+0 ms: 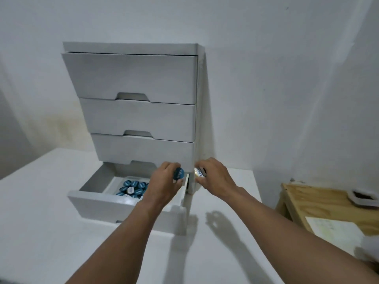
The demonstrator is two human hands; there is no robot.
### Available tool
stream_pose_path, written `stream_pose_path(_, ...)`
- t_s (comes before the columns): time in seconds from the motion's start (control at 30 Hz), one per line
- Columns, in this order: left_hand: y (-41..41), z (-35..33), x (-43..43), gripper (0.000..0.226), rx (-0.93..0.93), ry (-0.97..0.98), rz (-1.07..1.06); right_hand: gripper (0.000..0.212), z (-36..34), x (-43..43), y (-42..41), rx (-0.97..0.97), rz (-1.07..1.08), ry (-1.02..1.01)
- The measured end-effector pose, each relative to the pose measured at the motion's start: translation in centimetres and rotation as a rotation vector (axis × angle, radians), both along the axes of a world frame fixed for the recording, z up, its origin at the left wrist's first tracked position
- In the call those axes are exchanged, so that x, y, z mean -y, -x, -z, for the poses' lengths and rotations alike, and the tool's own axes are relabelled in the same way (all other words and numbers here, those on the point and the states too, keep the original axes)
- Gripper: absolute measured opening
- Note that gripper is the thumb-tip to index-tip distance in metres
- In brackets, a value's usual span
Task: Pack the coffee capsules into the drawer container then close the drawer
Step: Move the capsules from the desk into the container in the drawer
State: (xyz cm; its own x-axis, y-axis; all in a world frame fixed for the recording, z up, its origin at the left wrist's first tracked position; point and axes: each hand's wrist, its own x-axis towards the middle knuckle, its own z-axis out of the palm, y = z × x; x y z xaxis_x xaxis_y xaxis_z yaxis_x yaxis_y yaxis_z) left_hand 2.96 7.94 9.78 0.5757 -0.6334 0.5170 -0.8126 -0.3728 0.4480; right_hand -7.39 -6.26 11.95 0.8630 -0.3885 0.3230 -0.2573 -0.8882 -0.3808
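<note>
I see both hands raised over the right end of the open bottom drawer (123, 203).

1. Left hand (164, 183): the fingers are clenched around a blue capsule (178, 174). Its round printed lid faces up and toward me. The hand sits above the drawer's right inner corner, and the forearm crosses the drawer's front panel.

2. Right hand (215, 179): the fingers grip a white capsule (199, 172) with blue lettering on its lid. The lid is tilted toward the left hand. This hand is just right of the left one, in front of the lower right corner of the drawer unit (131, 95). The two capsules are near each other but apart.

3. Drawer contents: to the left of and below the left hand, a cluster of capsules (132, 188) lies inside a white tray (112, 186) in the drawer. Most lids are blue; at least one is white. The left wrist hides the right part of the cluster.

4. Drawer unit: the three drawers above the hands are pushed in. Only the bottom one is pulled out toward me.

5. Surroundings: the unit stands on a white table (51, 232) that extends beneath both forearms. Well to the right of the right forearm is a wooden stool (320, 203), carrying a small grey dish (364, 198) and a sheet of paper (336, 232).
</note>
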Motion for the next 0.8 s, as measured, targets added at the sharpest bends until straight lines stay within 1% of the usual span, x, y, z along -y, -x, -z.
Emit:
stream_pose_path(0.17,-5.8,-0.1,-6.2,0.043,-0.016,-0.024,0.017,0.038,1.0,-6.1,-5.2,0.047,0.030,-0.049)
stream_pose_path(0.3,-9.4,0.3,-10.0,0.034,-0.030,-0.088,0.031,0.039,2.1,-9.9,-8.4,0.052,0.056,-0.080)
stream_pose_path(0.4,-11.7,1.0,-11.6,0.034,-0.037,-0.096,0.042,0.036,2.7,-11.5,-10.2,0.029,0.087,-0.114)
stream_pose_path(0.47,-13.1,1.4,-12.0,0.034,-0.051,-0.090,0.040,0.034,3.1,-11.9,-11.5,0.016,0.095,-0.109)
stream_pose_path(0.57,-14.9,2.3,-11.8,0.030,-0.064,-0.118,0.041,0.039,3.8,-11.9,-13.2,-0.011,0.103,-0.142)
stream_pose_path(0.7,-17.0,3.9,-10.5,0.029,-0.099,-0.145,0.073,0.029,5.3,-10.3,-15.9,-0.043,0.135,-0.158)
stream_pose_path(0.8,-18.6,4.9,-9.0,0.033,-0.132,-0.161,0.076,0.035,6.6,-8.7,-17.8,-0.059,0.121,-0.159)
